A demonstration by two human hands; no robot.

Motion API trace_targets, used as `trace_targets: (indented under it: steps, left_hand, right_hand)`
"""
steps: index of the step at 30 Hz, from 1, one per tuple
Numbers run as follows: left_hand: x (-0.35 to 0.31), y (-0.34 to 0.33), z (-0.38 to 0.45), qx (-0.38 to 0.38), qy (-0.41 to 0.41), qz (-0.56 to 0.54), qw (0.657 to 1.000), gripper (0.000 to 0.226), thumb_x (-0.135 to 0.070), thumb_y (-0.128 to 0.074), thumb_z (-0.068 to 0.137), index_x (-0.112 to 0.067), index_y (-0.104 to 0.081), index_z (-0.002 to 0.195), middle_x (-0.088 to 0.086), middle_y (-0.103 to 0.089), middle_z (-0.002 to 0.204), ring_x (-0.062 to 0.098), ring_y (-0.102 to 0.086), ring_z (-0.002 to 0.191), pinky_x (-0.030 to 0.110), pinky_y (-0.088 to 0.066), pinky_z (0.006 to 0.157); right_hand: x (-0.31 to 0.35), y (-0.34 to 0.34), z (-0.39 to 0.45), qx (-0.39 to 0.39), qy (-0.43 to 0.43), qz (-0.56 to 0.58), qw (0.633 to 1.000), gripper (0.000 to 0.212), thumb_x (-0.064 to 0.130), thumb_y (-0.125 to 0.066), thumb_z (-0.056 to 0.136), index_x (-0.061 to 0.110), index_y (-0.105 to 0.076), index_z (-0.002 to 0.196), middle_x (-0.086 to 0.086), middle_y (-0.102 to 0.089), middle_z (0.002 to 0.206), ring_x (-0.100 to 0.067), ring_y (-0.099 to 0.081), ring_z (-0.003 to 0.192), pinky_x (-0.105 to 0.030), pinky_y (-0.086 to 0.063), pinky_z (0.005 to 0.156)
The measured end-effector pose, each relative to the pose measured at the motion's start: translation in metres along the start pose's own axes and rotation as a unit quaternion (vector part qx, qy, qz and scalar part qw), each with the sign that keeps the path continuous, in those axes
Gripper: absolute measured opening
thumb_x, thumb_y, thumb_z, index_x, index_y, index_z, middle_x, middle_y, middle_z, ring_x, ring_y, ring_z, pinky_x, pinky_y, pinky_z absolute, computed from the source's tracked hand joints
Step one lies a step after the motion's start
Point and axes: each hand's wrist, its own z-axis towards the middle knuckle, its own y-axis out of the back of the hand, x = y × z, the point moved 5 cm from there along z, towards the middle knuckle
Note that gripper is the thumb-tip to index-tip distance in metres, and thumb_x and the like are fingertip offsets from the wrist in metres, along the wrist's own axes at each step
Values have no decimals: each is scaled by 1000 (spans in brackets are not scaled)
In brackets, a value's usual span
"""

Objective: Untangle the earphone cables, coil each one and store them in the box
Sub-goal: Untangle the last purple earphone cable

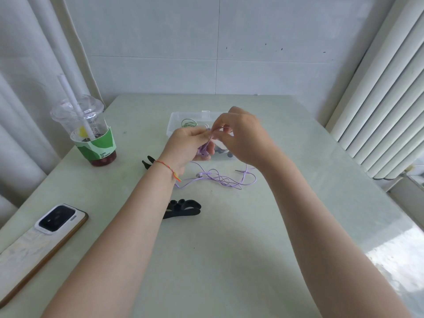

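One purple earphone cable [220, 179] is pinched above the box [174, 118] by raised left hand [187, 146] and right hand [243, 136]; one green coil [188, 122] is stored inside.

Both forearms are bare, with no sleeves reaching into view. Around the wrist of the left hand [185, 145] runs a thin red-orange braided string bracelet [165, 166], its knot trailing a small yellow-green and orange tassel. The right hand [243, 136] wears nothing.

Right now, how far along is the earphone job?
Done, it seems: a green cable lies coiled in the clear box. In hand: both the left hand and right hand pinch the purple earphone cable. Left: most of it sprawls loose on the table, uncoiled and not yet boxed.
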Motion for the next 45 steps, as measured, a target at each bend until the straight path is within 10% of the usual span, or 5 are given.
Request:
trace_targets:
  steps: [9, 15, 20, 26, 45]
  left_hand:
    - [-10, -16, -11, 171, 83, -208, 959, 33, -32, -40, 101, -17, -55, 77, -5, -39, 60, 10, -40, 51, 20, -42, 48]
    - [-17, -7, -9, 123, 57, -414, 900, 23, -20, -46, 99, -9, -67, 98, -1, -66, 83, 11, -66, 77, 17, -52, 53]
    - [-8, 1, -2, 45, 29, -368, 928, 20, -19, -50, 100, -12, -65, 110, 1, -72, 105, 17, -68, 105, 18, -54, 60]
    - [-7, 4, -2, -39, -9, -181, 983, 19, -25, -54, 98, -22, -68, 110, -5, -73, 106, 2, -65, 68, 21, -40, 59]
    - [4, 12, 4, -126, 5, -242, 962, 12, -12, -59, 94, -8, -70, 90, 5, -66, 72, 12, -56, 56, 26, -55, 65]
  right_hand:
    - [-15, 17, 3, -97, -34, 59, 993, 16, 10, -59, 92, 12, -73, 97, -4, -55, 90, -15, -52, 73, -13, -37, 68]
    - [-18, -6, 0, 56, -77, 17, 995, 23, 12, -48, 96, 13, -70, 104, 6, -53, 75, -19, -52, 76, -24, -34, 58]
    - [-8, -18, -7, 142, -60, -14, 988, 27, 19, -46, 99, 6, -58, 79, 0, -49, 69, -18, -43, 58, -31, -34, 59]
    - [3, -20, -6, 105, -25, -76, 991, 22, 21, -43, 97, 18, -47, 76, 4, -40, 62, -24, -43, 67, -33, -28, 52]
    - [18, -23, -9, -42, 7, -74, 996, 19, 33, -54, 95, 16, -57, 101, 3, -58, 89, -24, -56, 78, -30, -35, 57]
